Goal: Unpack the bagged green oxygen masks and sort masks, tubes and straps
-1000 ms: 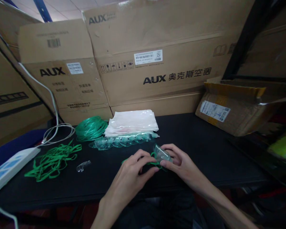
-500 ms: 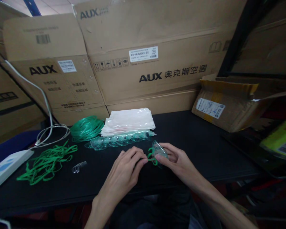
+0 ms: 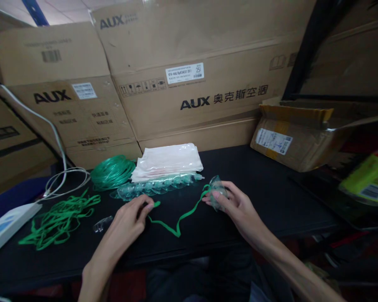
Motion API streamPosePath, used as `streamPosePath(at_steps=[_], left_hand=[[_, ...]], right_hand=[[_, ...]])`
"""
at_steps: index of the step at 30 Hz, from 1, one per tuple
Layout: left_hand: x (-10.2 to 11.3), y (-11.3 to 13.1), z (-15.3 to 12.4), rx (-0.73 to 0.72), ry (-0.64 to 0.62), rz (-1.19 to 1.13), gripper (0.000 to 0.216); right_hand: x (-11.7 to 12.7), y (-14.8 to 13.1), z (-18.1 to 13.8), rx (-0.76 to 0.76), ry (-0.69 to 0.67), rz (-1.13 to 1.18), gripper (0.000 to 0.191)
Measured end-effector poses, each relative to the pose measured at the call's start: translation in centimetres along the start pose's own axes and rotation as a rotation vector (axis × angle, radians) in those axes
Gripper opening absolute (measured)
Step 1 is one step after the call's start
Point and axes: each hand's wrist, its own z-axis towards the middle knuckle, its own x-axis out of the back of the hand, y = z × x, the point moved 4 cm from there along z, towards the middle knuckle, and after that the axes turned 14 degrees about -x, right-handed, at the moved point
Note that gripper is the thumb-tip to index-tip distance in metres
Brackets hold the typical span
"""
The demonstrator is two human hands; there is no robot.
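My right hand (image 3: 231,199) is closed round a clear greenish plastic face mask (image 3: 217,195), held above the black table. From the mask a green elastic strap (image 3: 184,217) sags in a V across to my left hand (image 3: 134,216), whose thumb and fingers pinch its other end. Beyond my hands lies a row of nested clear green masks (image 3: 159,185). Close by my left wrist sits a small clear plastic piece (image 3: 102,224). A tangle of loose green straps (image 3: 58,220) rests farther left.
Behind the masks lie stacked white plastic bags (image 3: 166,161) and a coil of green tubing (image 3: 111,172). A white power strip (image 3: 8,226) and cable are at the left. Large cardboard boxes (image 3: 151,113) wall the back; an open carton (image 3: 291,136) stands at the right.
My left hand has moved left, drawing the strap out from the mask into a long span. My right hand still holds the mask, slightly higher and turned.
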Motion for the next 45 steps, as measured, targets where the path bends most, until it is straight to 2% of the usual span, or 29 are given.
streamPosePath(at_steps=[2,4,9,12,17,21,26,35,40,45], left_hand=[[0.5,0.0,-0.1,0.047,0.061,-0.061,0.026],[0.1,1.2,0.2,0.036,0.113,-0.131,0.028],[-3.9,6.1,1.9,-0.085,0.098,-0.236,0.025],[-5.4,7.4,2.3,-0.119,0.09,-0.254,0.024],[-5.3,7.4,2.3,-0.139,0.123,-0.222,0.017],[-5.1,7.5,2.3,-0.15,0.128,-0.243,0.02],[-5.4,7.5,2.4,-0.118,0.047,-0.313,0.027],[-5.6,6.4,2.2,0.064,-0.076,-0.618,0.032],[-5.9,6.3,2.1,0.166,-0.04,-0.705,0.033],[-6.0,6.5,2.2,0.171,-0.018,-0.748,0.033]], right_hand=[[-0.3,-0.1,-0.1,-0.004,-0.036,-0.037,0.042],[-0.6,-0.1,-0.3,-0.01,-0.069,-0.089,0.042],[-1.0,0.1,-0.4,-0.012,-0.151,-0.178,0.039],[-1.0,0.5,-0.4,-0.005,-0.212,-0.213,0.037],[-1.2,0.9,-0.4,-0.003,-0.268,-0.291,0.04],[-1.4,0.7,-0.4,0.024,-0.251,-0.333,0.038],[-1.4,0.0,-0.6,0.054,-0.195,-0.315,0.028],[-0.9,-0.3,-0.9,0.045,-0.148,-0.25,0.024],[-1.5,-0.2,-1.1,0.04,-0.253,-0.254,0.027],[-1.7,0.2,-1.1,0.029,-0.317,-0.272,0.03]])
